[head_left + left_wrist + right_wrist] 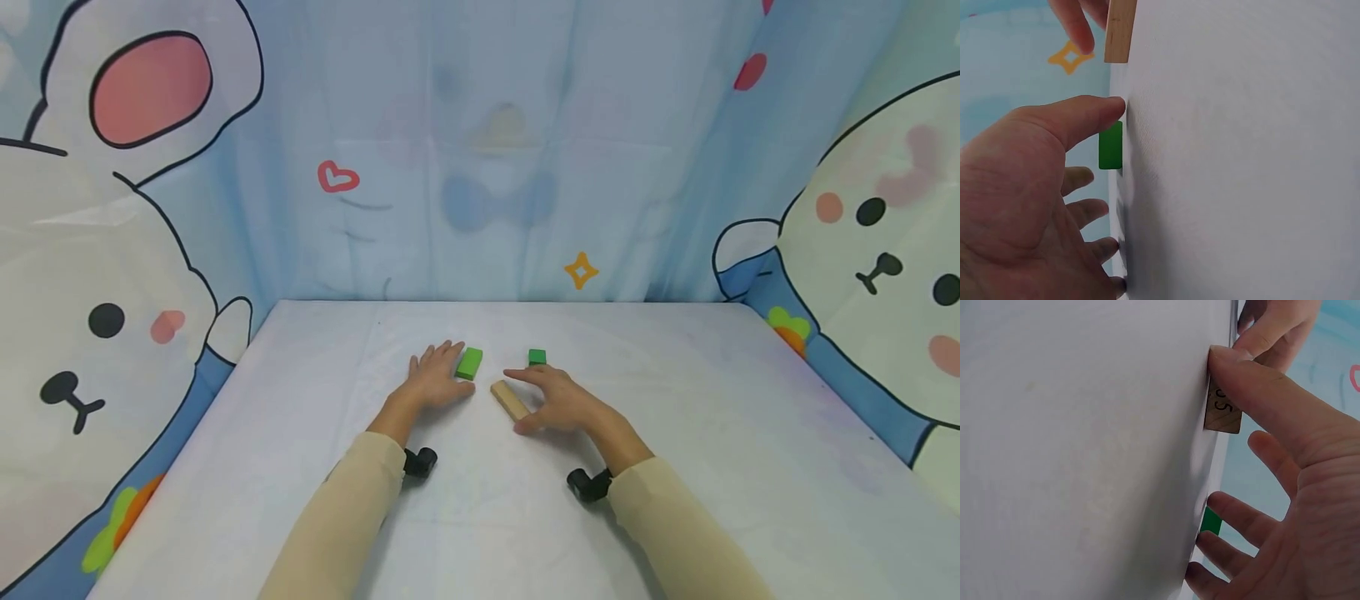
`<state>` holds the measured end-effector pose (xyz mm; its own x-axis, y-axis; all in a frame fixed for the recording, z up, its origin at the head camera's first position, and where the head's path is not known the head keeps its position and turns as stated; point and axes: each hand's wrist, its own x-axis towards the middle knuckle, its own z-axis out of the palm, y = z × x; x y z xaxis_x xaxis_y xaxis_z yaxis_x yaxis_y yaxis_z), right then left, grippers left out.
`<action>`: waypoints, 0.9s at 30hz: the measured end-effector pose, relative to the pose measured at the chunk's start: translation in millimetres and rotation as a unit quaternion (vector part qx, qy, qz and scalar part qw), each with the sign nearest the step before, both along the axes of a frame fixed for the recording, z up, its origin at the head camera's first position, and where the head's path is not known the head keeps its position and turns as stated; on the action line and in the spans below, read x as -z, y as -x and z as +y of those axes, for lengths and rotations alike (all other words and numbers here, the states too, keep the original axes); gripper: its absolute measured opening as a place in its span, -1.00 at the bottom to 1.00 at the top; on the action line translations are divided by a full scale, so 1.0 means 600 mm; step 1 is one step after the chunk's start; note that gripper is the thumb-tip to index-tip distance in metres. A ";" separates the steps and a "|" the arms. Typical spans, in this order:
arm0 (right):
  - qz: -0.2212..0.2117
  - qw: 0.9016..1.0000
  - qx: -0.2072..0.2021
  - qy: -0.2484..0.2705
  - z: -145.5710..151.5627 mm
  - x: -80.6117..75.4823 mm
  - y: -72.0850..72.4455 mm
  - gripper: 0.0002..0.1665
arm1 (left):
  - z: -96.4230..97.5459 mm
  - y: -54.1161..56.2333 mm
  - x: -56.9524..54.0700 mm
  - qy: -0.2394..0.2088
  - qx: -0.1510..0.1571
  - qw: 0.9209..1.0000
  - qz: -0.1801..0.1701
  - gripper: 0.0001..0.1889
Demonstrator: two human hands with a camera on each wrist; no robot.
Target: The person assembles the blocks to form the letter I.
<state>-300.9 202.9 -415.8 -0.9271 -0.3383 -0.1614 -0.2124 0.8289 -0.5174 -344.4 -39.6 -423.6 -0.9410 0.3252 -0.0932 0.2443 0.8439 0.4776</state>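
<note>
My left hand (438, 379) lies low over the white table with its fingers spread. A light green block (469, 363) sits between its thumb and fingers; the left wrist view shows this green block (1110, 147) just past the thumb. A plain wooden block (509, 401) lies at a slant between the two hands. My right hand (558, 402) is spread around the wooden block, thumb at the near end and index finger over the far end. In the right wrist view that thumb covers part of the wooden block (1224, 419), which bears dark printed digits.
A small darker green block (537, 357) stands just beyond the right hand's fingers. The white tabletop (480, 517) ends at a back edge against a pale blue curtain (480, 233) with cartoon prints. Black wrist cameras hang under both wrists.
</note>
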 end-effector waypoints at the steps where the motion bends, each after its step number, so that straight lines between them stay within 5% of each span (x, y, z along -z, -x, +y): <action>1: -0.003 1.000 0.004 -0.004 -0.002 -0.001 -0.001 0.07 | 0.001 0.000 0.000 0.001 0.000 1.000 0.000 -0.16; 27: -0.006 1.000 0.027 -0.014 -0.012 0.001 -0.003 0.00 | 0.009 0.011 0.003 0.006 -0.018 1.000 -0.015 -0.14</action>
<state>-299.1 195.5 -416.1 -0.9419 -0.2828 -0.1810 -0.1607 0.8531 -0.4964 -351.2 -34.2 -425.2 -0.9485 0.2907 -0.1256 0.1998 0.8571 0.4748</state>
